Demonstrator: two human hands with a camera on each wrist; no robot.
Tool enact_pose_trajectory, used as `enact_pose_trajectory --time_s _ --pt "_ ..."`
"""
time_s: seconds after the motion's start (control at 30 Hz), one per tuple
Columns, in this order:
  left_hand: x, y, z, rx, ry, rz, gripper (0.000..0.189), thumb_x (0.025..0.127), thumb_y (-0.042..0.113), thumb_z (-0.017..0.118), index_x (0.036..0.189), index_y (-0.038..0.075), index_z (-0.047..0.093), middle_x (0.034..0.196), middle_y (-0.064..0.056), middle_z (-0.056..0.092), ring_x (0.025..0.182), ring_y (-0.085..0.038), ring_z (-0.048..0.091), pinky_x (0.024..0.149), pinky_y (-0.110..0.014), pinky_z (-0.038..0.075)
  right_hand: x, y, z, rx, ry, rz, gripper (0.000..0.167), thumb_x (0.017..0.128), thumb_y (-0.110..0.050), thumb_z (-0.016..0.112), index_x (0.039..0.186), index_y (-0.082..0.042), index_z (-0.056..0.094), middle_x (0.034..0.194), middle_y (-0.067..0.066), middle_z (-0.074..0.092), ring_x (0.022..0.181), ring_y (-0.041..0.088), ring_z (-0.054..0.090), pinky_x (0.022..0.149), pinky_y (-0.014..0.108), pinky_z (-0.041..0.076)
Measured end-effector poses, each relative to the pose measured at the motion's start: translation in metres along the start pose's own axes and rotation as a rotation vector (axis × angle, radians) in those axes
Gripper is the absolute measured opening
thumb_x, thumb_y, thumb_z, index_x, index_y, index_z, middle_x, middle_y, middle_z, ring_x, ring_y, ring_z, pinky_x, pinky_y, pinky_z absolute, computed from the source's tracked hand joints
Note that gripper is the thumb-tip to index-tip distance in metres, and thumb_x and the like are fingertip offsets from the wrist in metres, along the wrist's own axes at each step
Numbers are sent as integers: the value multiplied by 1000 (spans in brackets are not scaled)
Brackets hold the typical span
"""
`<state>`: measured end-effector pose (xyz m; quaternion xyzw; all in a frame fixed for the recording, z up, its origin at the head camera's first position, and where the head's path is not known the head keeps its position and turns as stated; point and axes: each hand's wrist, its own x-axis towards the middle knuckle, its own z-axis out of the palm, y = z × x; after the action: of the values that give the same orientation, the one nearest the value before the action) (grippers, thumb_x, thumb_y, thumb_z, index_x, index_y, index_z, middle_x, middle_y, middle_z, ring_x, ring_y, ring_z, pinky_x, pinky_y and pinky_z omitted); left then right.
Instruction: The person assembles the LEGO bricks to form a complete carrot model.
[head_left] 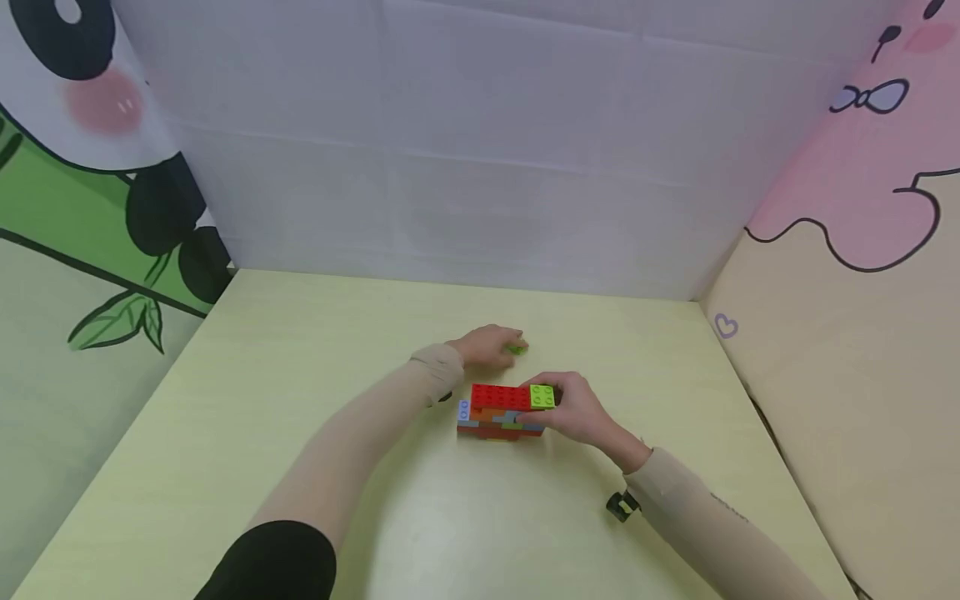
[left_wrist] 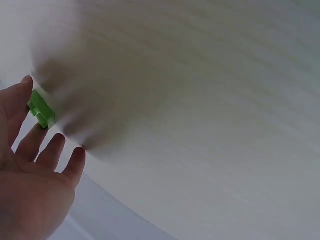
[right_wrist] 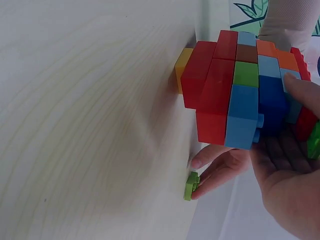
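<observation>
Several stacked toy building bricks form one block (head_left: 500, 397), its top layer red with a lime-green brick (head_left: 542, 397) at the right end. My right hand (head_left: 577, 411) grips this block by its right end, thumb on the near side. Lower layers (right_wrist: 242, 115) show blue, red, orange, brown and green bricks, with a yellow brick (right_wrist: 184, 70) at the base. Farther back, my left hand (head_left: 489, 347) is at a loose small green brick (left_wrist: 41, 109) on the table. Thumb and index finger stand on either side of it, the other fingers spread toward the tabletop.
The pale wooden table (head_left: 300, 350) meets a white cloth wall (head_left: 465, 167) at the back. Side panels with cartoon drawings stand at left and right. A small black clip-like piece (head_left: 622, 506) hangs at the right sleeve.
</observation>
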<state>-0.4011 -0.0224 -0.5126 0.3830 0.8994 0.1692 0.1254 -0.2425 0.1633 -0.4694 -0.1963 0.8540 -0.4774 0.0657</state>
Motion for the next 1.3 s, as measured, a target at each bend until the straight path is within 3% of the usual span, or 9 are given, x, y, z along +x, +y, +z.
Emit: enact_pose_trajectory --time_s 0.13,0.27,0.5,0.73,1.03,1.3 --pt "-3 1 1 16 54 -6 33 89 11 66 122 13 67 126 -4 60 118 -23 51 102 -36 35 -1 0 2 -4 -1 7 34 74 -18 84 105 -12 71 96 -3 67 80 18 62 70 33 52" --pt "-7 0 1 -21 109 -35 28 85 2 66 110 14 73 111 -1 66 108 -20 55 97 -35 39 0 -2 2 5 3 7 34 74 -17 84 105 -11 71 96 -2 68 80 18 62 70 33 52" --pt "-20 -9 -4 -72 196 -30 32 85 5 63 116 9 70 113 -2 66 104 -18 56 94 -34 42 0 -4 0 -1 5 27 35 74 -18 84 105 -13 71 98 -3 67 83 18 62 72 34 52" --pt "-51 -5 -20 -130 251 -57 32 83 7 66 114 2 69 107 -6 67 90 -17 58 83 -31 47 -1 -5 2 -11 9 43 35 74 -20 84 105 -12 71 98 -2 67 83 19 62 73 34 51" --pt "-90 6 -33 -148 272 -62 30 85 10 70 114 2 69 105 -5 67 94 -19 63 84 -30 48 -2 -8 4 -7 9 37 37 73 -20 85 105 -11 71 98 0 68 81 18 62 72 33 52" --pt "-128 24 -46 -214 290 -10 31 85 8 71 115 0 67 107 -8 66 94 -20 64 85 -37 50 -3 -6 5 4 14 40 38 73 -19 84 107 -8 70 99 2 67 81 19 62 72 34 51"
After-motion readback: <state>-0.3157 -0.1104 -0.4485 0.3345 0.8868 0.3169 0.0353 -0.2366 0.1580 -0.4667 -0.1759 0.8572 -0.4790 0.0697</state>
